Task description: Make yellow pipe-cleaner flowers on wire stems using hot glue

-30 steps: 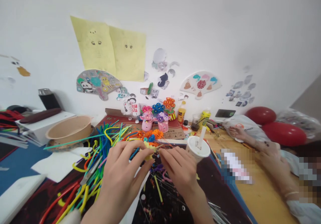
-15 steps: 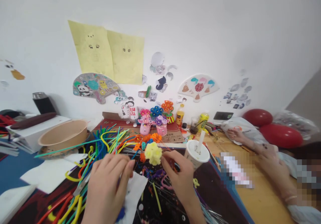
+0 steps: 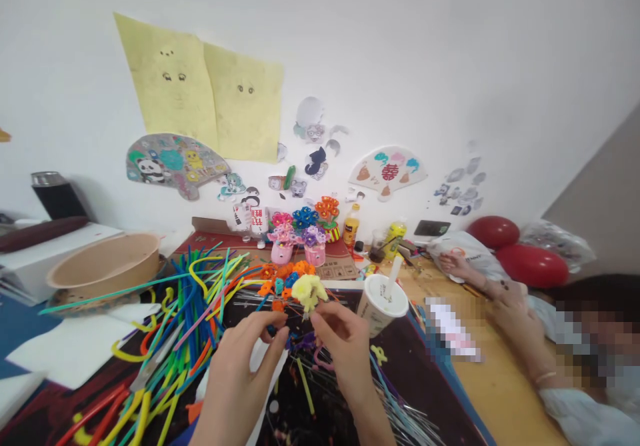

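Note:
My right hand (image 3: pixel 336 339) pinches a fluffy yellow pipe-cleaner flower (image 3: pixel 309 291) from below, its petals spreading above the fingertips. To the left, my left hand (image 3: pixel 250 349) is curved, thumb and index finger parted, with nothing clearly held between them; it is apart from the flower. Beneath both hands lies a dark work surface strewn with wire stems and a yellow-green pipe-cleaner piece (image 3: pixel 306 386). A white paper sheet is partly hidden by my left wrist. Orange pipe-cleaner flowers (image 3: pixel 285 273) lie just behind the yellow one.
Many coloured pipe cleaners (image 3: pixel 193 299) and scissors (image 3: pixel 145 374) lie left, near a beige basin (image 3: pixel 107 263). A lidded cup with a straw (image 3: pixel 383 303) stands right of my hand. Potted pipe-cleaner flowers (image 3: pixel 315 253) stand behind. Another person's arm (image 3: pixel 520 326) rests at right.
My left hand has moved right and its thumb and index finger have parted. The yellow flower has turned in my right hand, tilting away. The view has shifted slightly.

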The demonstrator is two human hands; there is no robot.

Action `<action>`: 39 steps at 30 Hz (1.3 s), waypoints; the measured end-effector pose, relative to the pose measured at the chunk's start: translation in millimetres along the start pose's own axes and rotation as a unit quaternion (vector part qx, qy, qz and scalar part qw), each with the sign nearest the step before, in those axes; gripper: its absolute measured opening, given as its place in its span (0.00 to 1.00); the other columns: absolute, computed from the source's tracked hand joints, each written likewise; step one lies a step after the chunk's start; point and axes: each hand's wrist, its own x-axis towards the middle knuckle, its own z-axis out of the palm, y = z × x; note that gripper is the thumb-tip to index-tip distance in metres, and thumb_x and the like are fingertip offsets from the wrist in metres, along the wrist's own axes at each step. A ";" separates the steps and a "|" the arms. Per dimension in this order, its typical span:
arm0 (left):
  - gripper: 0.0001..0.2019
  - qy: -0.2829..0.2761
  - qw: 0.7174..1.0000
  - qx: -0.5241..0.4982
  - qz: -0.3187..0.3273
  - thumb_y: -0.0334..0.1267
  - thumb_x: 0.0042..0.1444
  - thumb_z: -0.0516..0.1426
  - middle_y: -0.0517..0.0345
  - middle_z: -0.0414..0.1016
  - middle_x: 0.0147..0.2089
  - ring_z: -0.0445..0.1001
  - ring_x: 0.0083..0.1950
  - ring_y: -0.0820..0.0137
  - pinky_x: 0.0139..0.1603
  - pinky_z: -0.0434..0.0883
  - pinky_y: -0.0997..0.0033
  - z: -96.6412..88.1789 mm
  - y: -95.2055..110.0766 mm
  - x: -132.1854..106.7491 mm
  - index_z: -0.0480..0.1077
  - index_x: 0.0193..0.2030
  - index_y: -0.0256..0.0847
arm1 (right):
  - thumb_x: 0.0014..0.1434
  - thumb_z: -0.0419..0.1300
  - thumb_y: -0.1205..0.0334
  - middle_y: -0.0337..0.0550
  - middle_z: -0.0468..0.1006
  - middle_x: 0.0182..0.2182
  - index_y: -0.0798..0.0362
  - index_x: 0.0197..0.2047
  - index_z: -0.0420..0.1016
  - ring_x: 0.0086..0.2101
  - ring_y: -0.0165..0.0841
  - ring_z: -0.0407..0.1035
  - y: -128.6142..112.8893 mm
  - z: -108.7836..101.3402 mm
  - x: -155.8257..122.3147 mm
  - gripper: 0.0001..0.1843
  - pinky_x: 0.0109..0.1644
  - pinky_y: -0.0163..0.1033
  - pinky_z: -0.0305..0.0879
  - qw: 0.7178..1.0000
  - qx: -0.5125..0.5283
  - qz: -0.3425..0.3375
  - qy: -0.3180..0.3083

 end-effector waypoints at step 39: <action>0.11 0.018 0.983 -0.153 -0.101 0.46 0.56 0.58 0.63 0.77 0.27 0.73 0.28 0.70 0.31 0.68 0.75 -0.7 14.7 -0.5 0.75 0.29 0.43 | 0.56 0.65 0.58 0.40 0.79 0.25 0.54 0.31 0.81 0.24 0.30 0.68 -18.9 18.3 -19.2 0.08 0.27 0.32 0.62 0.998 -0.021 0.028 -0.054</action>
